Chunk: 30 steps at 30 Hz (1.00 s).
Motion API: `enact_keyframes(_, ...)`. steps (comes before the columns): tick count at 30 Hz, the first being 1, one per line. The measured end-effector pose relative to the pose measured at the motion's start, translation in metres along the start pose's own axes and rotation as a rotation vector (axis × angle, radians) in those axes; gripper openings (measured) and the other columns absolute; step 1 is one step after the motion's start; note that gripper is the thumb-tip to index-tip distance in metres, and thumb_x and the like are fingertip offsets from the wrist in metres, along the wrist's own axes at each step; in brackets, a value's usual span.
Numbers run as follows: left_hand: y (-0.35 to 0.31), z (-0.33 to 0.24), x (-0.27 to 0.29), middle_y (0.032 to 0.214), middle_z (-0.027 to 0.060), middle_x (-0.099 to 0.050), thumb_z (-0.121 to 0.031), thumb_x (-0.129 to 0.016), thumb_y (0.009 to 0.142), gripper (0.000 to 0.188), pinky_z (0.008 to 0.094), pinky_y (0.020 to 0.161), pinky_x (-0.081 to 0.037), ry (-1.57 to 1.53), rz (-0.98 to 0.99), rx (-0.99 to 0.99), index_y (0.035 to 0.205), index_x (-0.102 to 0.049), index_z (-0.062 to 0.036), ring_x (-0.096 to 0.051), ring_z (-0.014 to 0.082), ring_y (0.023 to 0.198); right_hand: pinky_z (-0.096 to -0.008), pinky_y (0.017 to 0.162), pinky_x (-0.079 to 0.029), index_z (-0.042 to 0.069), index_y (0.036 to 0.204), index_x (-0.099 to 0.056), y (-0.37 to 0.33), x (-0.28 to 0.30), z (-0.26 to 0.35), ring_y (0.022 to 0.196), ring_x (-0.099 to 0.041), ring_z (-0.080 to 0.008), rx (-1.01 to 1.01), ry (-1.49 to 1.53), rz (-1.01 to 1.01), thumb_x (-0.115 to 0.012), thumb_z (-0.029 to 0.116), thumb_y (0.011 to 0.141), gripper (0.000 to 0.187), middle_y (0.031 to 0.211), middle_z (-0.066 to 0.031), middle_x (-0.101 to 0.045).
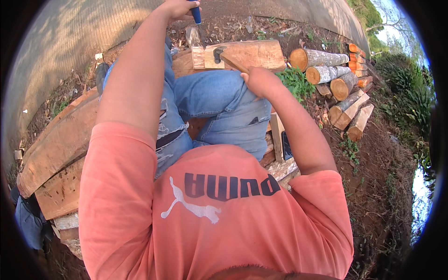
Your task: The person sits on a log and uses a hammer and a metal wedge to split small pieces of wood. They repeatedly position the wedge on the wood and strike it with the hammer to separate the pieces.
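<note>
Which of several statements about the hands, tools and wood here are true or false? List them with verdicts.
1. The left hand holds a blue-handled tool. True.
2. The right hand is empty. False: it grips the wooden handle of a hammer.
3. The cut logs lie left of the jeans. False: they lie to the right.
4. The jeans are ripped. True.
</note>
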<state>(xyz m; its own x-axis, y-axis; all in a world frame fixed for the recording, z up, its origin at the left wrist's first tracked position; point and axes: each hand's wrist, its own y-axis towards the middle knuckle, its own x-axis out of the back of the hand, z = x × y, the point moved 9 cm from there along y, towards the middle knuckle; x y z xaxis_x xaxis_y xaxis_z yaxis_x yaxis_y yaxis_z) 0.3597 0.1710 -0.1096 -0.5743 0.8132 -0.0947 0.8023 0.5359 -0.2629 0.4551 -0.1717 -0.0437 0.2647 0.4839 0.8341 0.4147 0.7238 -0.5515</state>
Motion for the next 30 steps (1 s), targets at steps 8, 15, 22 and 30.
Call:
enact_keyframes(8, -0.017, -0.062, -0.076, 0.107, 0.0172, -0.077, -0.027, -0.072, 0.100, 0.034, 0.0433, 0.089, -0.059, 0.689, 0.003, -0.289, 0.126, -0.071, -0.0055, -0.074, 0.0313, 0.102, -0.0533, 0.097, -0.056, -0.004, 0.117, -0.072, 0.002, -0.002, -0.005, 0.107, -0.072, -0.0456, -0.040, 0.001, 0.027, -0.052, 0.041, 0.110, 0.050, 0.109, -0.0298, -0.075)
enact_keyframes(15, -0.085, -0.089, -0.200, 0.121, 0.0190, -0.076, -0.034, -0.079, 0.095, 0.048, 0.0472, 0.096, -0.057, 1.042, 0.222, -0.455, 0.134, -0.069, -0.0066, -0.073, 0.0364, 0.112, -0.0536, 0.097, -0.056, -0.004, 0.115, -0.075, -0.001, -0.002, -0.005, 0.107, -0.073, -0.0458, -0.046, 0.011, -0.020, -0.053, 0.039, 0.109, 0.048, 0.108, -0.0285, -0.076)
enact_keyframes(22, -0.007, -0.043, -0.024, 0.102, 0.0168, -0.079, -0.027, -0.073, 0.098, 0.034, 0.0408, 0.087, -0.060, 0.644, -0.122, -0.261, 0.120, -0.074, -0.0020, -0.075, 0.0288, 0.094, -0.0540, 0.095, -0.056, -0.005, 0.115, -0.070, -0.004, -0.002, 0.000, 0.106, -0.073, -0.0457, -0.016, 0.004, 0.017, -0.051, 0.040, 0.110, 0.050, 0.106, -0.0302, -0.075)
enact_keyframes(30, -0.051, -0.109, -0.112, 0.103, 0.0151, -0.079, -0.026, -0.076, 0.096, 0.033, 0.0393, 0.085, -0.058, 0.551, 0.050, -0.310, 0.120, -0.073, -0.0031, -0.074, 0.0253, 0.092, -0.0536, 0.098, -0.056, -0.005, 0.116, -0.074, -0.009, -0.005, -0.005, 0.108, -0.072, -0.0459, -0.081, 0.048, 0.027, -0.052, 0.039, 0.109, 0.050, 0.110, -0.0293, -0.076)
